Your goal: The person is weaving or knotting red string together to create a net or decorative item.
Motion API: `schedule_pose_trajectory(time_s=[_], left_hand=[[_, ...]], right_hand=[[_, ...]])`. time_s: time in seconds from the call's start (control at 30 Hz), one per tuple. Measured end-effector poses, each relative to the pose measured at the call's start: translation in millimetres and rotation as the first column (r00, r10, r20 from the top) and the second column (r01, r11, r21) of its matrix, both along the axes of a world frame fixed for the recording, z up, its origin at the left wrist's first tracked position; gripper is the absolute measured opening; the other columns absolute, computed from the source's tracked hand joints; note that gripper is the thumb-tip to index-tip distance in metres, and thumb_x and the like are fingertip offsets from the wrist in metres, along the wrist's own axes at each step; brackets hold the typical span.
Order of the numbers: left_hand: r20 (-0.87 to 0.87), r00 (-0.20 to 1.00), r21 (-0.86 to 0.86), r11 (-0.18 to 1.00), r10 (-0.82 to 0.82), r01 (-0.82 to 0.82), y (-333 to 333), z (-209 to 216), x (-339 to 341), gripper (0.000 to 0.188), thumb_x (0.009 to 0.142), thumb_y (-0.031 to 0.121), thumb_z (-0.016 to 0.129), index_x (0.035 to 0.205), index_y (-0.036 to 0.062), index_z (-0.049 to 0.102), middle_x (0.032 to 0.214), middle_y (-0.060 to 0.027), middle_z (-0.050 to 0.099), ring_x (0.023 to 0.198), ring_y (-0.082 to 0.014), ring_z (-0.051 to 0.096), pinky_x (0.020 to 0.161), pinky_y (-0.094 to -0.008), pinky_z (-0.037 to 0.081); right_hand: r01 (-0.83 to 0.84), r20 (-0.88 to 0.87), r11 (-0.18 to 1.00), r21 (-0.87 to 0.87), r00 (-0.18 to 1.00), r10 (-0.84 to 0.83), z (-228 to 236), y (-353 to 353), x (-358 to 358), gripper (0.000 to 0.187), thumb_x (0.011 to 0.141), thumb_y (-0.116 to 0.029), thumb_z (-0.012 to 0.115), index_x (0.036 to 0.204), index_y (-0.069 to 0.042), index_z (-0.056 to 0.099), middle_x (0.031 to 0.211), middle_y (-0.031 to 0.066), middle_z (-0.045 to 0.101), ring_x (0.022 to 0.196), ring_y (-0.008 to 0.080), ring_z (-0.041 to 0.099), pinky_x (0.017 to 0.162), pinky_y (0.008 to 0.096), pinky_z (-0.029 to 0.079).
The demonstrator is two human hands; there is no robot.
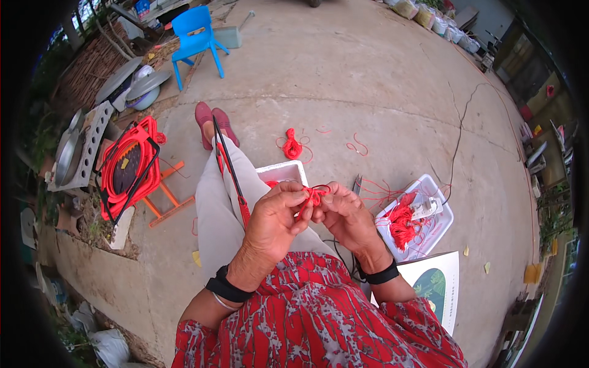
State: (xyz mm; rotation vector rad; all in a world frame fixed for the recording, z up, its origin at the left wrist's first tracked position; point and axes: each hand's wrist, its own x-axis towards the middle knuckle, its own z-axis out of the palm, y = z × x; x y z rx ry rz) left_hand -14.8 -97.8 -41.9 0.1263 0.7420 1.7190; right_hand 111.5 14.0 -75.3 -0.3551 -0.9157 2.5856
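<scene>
My left hand (pixel 274 219) and my right hand (pixel 348 216) meet over my lap, fingertips pinched together. Between them is a small looped red cord (pixel 316 195), gripped from both sides; its exact knotting is too small to make out. Along my leg, close to the left hand, runs a dark rod wound partly with red cord (pixel 231 175). Just beyond the hands sits a white foam box (pixel 283 171), partly hidden by them, with something red inside. Right of my right hand, a dark-tipped tool (pixel 358 183) lies by loose red strands.
A white plastic basket (pixel 447 216) holds red cord bundles and a white power strip. Beneath it is a white printed box (pixel 451 282). A red cord hank (pixel 292 147) lies on the concrete. Left are an orange metal frame (pixel 165 199) and red-wound frames (pixel 132 165); a blue chair (pixel 194 40) stands farther off.
</scene>
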Motion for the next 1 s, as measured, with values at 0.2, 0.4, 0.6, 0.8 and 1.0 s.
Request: schedule_pose_trajectory(time_s=[0.2, 0.4, 0.6, 0.8, 1.0], left_hand=[[-0.017, 0.999, -0.036, 0.999, -0.032, 0.032, 4, -4, 4, 0.008, 0.085, 0.010, 0.055, 0.088, 0.0045, 0.051, 0.068, -0.0030, 0.051, 0.054, -0.0104, 0.046, 0.044, -0.0215, 0.030], [0.006, 0.998, -0.222, 0.973, -0.061, 0.061, 11, -17, 5, 0.010, 0.084, 0.014, 0.057, 0.089, 0.0058, 0.053, 0.058, 0.0037, 0.037, 0.046, -0.0058, 0.033, 0.041, -0.0209, 0.024], [-0.213, 0.969, -0.217, 0.973, -0.127, 0.080, 8, 0, 5, 0.014, 0.083, 0.013, 0.060, 0.093, 0.0047, 0.055, 0.057, 0.0068, 0.036, 0.045, -0.0016, 0.031, 0.041, -0.0187, 0.022], [-0.436, 0.886, -0.220, 0.973, -0.160, 0.067, 3, 0, 1, 0.015, 0.087, 0.014, 0.061, 0.092, -0.0003, 0.061, 0.058, 0.0051, 0.041, 0.046, -0.0014, 0.032, 0.041, -0.0175, 0.023], [-0.519, 0.852, -0.088, 0.996, -0.066, 0.024, -4, 10, -19, 0.019, 0.088, 0.015, 0.059, 0.089, -0.0041, 0.062, 0.058, -0.0017, 0.051, 0.050, -0.0089, 0.043, 0.048, -0.0227, 0.034]], right_hand=[[0.152, 0.045, 0.984, 0.091, 0.987, -0.156, 3, 2, -10, 0.005, 0.089, -0.009, 0.055, 0.089, -0.004, 0.054, 0.082, 0.0053, 0.062, 0.065, 0.0121, 0.055, 0.062, 0.0274, 0.045], [0.231, 0.067, 0.972, 0.046, 0.970, -0.233, 9, 2, -9, 0.008, 0.089, -0.014, 0.056, 0.088, -0.006, 0.053, 0.072, 0.0044, 0.055, 0.058, 0.0112, 0.048, 0.057, 0.0259, 0.041], [0.128, 0.186, 0.951, 0.280, 0.965, -0.185, 21, 26, 6, 0.007, 0.091, -0.010, 0.056, 0.095, -0.004, 0.058, 0.060, -0.0024, 0.048, 0.047, 0.0036, 0.038, 0.043, 0.0202, 0.030], [-0.056, 0.314, 0.946, 0.319, 0.948, -0.050, 34, 36, 18, 0.013, 0.090, -0.014, 0.059, 0.093, -0.001, 0.059, 0.058, -0.0033, 0.048, 0.045, 0.0026, 0.037, 0.039, 0.0194, 0.025], [-0.311, 0.340, 0.885, 0.345, 0.921, 0.191, 34, 44, 28, 0.012, 0.089, -0.013, 0.060, 0.087, -0.002, 0.060, 0.057, -0.0042, 0.046, 0.045, 0.0021, 0.034, 0.040, 0.0202, 0.023]])
